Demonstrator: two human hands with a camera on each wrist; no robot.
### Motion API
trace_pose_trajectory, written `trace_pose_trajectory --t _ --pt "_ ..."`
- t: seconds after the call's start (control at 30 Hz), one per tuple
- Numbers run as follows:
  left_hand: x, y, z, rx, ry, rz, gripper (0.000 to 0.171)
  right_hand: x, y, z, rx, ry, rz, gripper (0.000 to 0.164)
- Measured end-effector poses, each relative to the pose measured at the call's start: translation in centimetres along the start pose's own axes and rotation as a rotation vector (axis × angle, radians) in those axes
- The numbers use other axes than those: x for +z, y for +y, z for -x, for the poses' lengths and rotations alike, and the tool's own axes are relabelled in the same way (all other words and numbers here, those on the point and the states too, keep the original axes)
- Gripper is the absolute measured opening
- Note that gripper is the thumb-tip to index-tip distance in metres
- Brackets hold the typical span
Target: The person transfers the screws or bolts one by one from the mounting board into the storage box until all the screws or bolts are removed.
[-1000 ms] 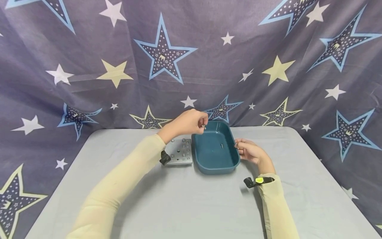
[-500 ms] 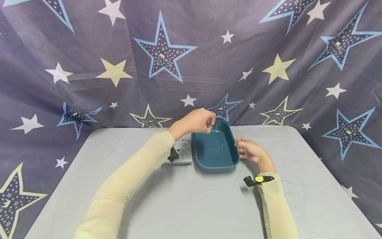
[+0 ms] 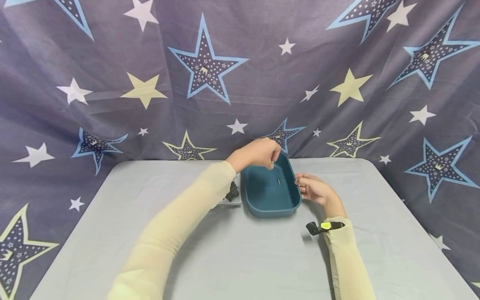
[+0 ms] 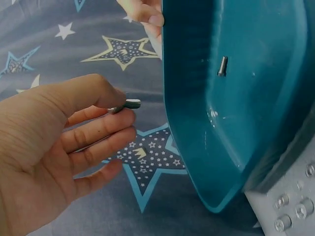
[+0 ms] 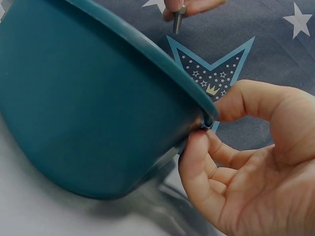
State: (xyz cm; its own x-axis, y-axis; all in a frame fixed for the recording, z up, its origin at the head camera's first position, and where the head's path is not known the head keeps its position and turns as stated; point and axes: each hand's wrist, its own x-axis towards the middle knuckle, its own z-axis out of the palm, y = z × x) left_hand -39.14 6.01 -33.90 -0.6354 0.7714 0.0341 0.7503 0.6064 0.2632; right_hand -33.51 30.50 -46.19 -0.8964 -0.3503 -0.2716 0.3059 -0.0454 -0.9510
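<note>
Bolt (image 5: 177, 22) in left hand's (image 3: 258, 153) pinch, over teal bin (image 3: 268, 201)

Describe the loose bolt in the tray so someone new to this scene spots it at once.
On the table, find the blue-green tray whose rim the right hand grips. Inside, toward that hand's side, lies a small silver bolt. It rests loose in the tray, whereas another bolt is pinched in the left hand.

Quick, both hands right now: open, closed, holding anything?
Left hand: closed, pinching a small metal bolt.
Right hand: closed, pinching the teal bin at its rim.
</note>
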Motion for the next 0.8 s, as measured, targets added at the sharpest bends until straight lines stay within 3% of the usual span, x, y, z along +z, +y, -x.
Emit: trace_pose_trajectory --t 0.2,0.8 --pt "0.2 0.1 -0.8 -0.033 -0.068 0.061 0.02 0.1 -0.2 0.1 0.001 -0.007 -0.008 0.018" --pt "2.0 -0.5 -2.3 -0.06 -0.161 0.142 0.027 0.1 -0.2 0.3 -0.001 -0.022 0.005 0.017"
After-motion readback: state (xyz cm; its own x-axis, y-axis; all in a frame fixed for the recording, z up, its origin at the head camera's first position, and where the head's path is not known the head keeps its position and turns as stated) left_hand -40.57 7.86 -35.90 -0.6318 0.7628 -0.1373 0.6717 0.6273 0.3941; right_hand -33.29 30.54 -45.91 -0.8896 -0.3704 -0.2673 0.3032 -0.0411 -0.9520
